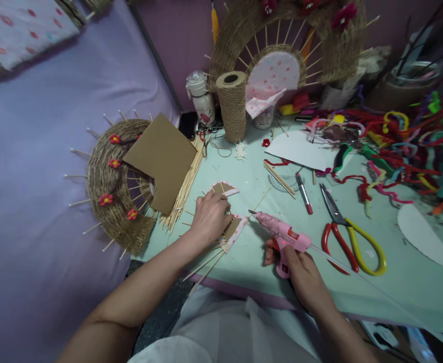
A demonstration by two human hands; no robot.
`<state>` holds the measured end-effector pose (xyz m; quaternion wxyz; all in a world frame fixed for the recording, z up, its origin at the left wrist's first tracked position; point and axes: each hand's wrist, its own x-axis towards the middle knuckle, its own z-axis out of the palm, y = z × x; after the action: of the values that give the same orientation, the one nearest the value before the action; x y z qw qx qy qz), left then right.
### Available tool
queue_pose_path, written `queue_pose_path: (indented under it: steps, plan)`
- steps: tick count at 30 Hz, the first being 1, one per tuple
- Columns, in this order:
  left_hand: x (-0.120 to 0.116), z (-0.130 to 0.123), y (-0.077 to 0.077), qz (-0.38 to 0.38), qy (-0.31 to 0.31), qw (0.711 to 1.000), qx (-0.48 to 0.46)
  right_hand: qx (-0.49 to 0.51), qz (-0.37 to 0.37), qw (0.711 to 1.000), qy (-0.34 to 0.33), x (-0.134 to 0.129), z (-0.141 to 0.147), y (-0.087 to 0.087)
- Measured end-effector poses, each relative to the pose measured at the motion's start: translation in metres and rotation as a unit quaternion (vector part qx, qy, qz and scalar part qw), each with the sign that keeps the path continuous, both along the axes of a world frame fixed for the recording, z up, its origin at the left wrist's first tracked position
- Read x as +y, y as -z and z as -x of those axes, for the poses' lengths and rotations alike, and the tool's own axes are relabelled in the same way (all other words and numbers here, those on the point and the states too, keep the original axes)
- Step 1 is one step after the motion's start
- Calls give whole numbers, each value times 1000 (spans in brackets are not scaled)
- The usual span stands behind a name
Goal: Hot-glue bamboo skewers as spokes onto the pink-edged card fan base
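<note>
My right hand (300, 272) is wrapped round the handle of a pink hot glue gun (281, 230), its nozzle pointing left and a long glue stick trailing from its back. My left hand (211, 214) is closed over a cardboard half-disc (233, 232) edged in spotted fabric, pressing it to the table; its middle is hidden under the fingers. Thin wooden sticks (206, 264) fan out from the half-disc to the left and toward me. One more stick (262, 198) reaches from near the nozzle to the upper right.
Large scissors (334, 214) and a marker (304, 194) lie right of the glue gun, near a protractor (281, 182). A twine spool (232, 108) and a bottle (200, 98) stand behind. Left are cardboard (161, 161) and a twine-woven fan (104, 184); pipe cleaners (410, 156) heap right.
</note>
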<state>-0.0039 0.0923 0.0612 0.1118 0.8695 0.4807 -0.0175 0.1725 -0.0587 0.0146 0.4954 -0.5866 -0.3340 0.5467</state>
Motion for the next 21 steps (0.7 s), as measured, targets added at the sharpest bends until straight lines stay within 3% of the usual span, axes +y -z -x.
queue_pose_path:
  steps: [21]
  plan:
    - [0, -1, -1, -5, 0, 1000, 8, 8, 6, 1000, 0, 2, 1, -1]
